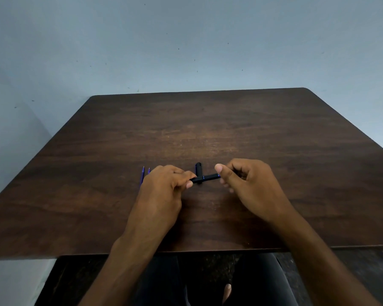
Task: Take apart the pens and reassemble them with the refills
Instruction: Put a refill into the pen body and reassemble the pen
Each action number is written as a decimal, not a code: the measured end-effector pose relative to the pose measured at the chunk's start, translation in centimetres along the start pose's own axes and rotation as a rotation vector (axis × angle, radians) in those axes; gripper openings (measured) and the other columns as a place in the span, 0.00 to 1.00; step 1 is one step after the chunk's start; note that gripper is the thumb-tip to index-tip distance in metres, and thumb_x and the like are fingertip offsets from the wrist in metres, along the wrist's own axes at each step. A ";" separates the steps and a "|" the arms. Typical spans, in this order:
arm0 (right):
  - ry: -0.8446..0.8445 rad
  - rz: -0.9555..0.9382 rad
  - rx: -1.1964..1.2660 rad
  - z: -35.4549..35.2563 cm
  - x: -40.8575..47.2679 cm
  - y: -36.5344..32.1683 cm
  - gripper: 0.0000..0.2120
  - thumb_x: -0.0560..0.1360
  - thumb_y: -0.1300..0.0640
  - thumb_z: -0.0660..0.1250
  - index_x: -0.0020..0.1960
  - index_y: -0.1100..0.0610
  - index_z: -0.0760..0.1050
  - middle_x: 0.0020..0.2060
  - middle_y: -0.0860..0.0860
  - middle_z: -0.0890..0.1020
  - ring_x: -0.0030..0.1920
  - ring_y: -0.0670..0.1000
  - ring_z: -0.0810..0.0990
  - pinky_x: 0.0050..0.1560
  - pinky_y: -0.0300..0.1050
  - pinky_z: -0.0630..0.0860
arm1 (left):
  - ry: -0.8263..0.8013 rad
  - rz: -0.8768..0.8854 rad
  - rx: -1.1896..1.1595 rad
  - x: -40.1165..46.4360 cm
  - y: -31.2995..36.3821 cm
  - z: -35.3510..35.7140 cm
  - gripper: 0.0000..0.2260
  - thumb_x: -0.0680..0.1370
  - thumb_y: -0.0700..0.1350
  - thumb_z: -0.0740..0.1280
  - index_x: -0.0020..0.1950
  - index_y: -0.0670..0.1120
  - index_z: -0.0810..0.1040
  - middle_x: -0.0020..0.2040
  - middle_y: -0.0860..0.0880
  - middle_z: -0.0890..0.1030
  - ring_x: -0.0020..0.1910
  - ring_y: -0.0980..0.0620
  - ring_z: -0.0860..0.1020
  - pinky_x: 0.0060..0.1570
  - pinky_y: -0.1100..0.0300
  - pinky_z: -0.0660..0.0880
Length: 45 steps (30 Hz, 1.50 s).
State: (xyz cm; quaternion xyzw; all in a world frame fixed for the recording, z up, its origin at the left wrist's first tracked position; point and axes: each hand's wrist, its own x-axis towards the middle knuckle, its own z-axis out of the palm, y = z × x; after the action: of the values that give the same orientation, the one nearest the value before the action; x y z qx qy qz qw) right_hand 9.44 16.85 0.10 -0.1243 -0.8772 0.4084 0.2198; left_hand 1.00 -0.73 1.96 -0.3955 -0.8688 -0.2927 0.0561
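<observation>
over the near middle of the table (pixel 230 120), head view: my left hand (pixel 164 191) and right hand (pixel 250 184) each pinch one end of a black pen (pixel 206 178), held level, apparently to twist it apart. a second black pen (pixel 198 168) lies behind. two purple refills (pixel 143 174) wait left, within reach.

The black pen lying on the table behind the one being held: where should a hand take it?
Probably by its far end, coming from above. That black pen lies flat pointing away, its near end hidden behind the held pen between the left hand and right hand.
</observation>
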 end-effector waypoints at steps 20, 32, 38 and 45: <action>0.007 -0.061 0.070 -0.8 -0.1 0.4 0.02 0.74 0.55 0.74 0.46 0.50 0.84 0.37 0.43 0.83 0.39 0.40 0.80 0.41 0.30 0.74 | 0.100 0.035 -0.031 -0.2 -0.4 0.2 0.08 0.75 0.40 0.66 0.48 0.46 0.85 0.40 0.48 0.84 0.39 0.49 0.79 0.42 0.54 0.76; -0.032 -0.084 0.089 -0.9 -0.4 0.4 0.11 0.71 0.60 0.77 0.52 0.51 0.84 0.43 0.45 0.83 0.44 0.45 0.81 0.45 0.30 0.76 | 0.121 0.061 -0.018 -0.2 -0.9 0.2 0.08 0.75 0.40 0.66 0.45 0.46 0.85 0.38 0.48 0.83 0.38 0.48 0.78 0.40 0.53 0.77; 0.040 -0.133 0.158 -0.8 -0.3 0.4 0.13 0.70 0.63 0.77 0.53 0.53 0.84 0.43 0.48 0.84 0.43 0.48 0.82 0.48 0.39 0.81 | 0.125 0.038 -0.062 -0.3 -0.9 0.5 0.09 0.74 0.43 0.64 0.44 0.47 0.85 0.38 0.49 0.83 0.40 0.48 0.79 0.41 0.50 0.77; 0.064 -0.151 0.159 -0.7 0.0 0.3 0.08 0.69 0.63 0.78 0.47 0.56 0.86 0.42 0.50 0.85 0.42 0.50 0.83 0.48 0.48 0.81 | 0.129 0.056 -0.048 -0.3 -0.7 0.3 0.07 0.75 0.40 0.66 0.42 0.45 0.84 0.37 0.47 0.82 0.37 0.48 0.79 0.38 0.49 0.78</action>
State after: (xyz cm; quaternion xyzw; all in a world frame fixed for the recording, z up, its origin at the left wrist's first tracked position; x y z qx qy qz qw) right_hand 9.79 17.46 0.27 -0.0533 -0.8414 0.4546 0.2871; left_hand 0.74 -1.16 1.30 -0.4011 -0.8447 -0.3367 0.1105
